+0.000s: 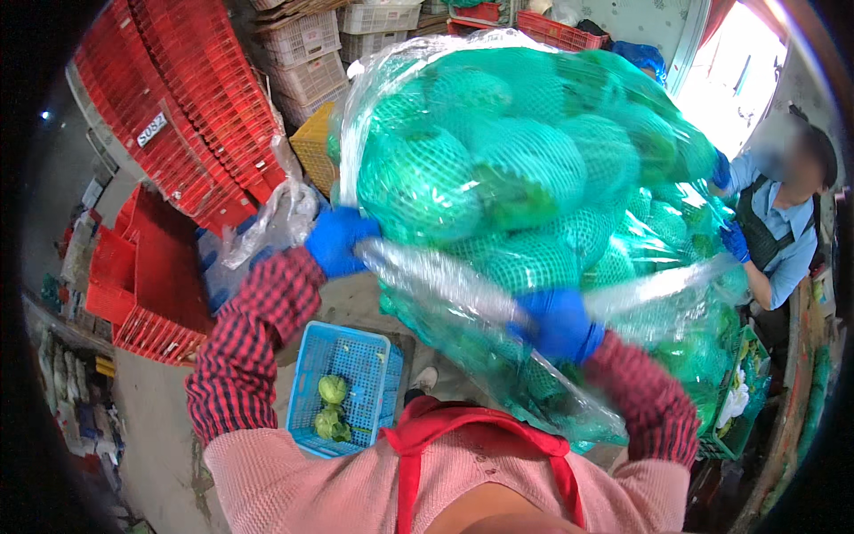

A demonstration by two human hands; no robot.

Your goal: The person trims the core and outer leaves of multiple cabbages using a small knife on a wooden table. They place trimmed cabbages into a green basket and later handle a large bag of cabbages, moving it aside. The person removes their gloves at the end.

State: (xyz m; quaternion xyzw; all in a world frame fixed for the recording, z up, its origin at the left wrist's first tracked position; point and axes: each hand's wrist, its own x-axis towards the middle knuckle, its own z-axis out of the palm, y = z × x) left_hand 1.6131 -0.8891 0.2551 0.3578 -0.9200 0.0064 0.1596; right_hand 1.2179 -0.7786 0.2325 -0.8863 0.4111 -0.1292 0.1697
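A large heap of cabbages in green mesh nets (527, 160) rises before me, covered by clear plastic film (440, 277). In a blue glove, my left hand (343, 241) grips the film at the heap's near left corner. My right hand (557, 325), also gloved in blue and somewhat blurred, closes on the bunched film at the near side. Between my two hands the film's edge forms a loose, shiny band. Another strip of film (660, 284) runs from my right hand towards the co-worker's side. The base of the heap is hidden.
At the right a co-worker (767, 220) in blue gloves touches the heap's far side. A blue crate (303, 394) with two loose cabbages (331, 407) stands by my feet. Red crates (180, 113) are stacked at the left. A green crate (727, 447) sits lower right.
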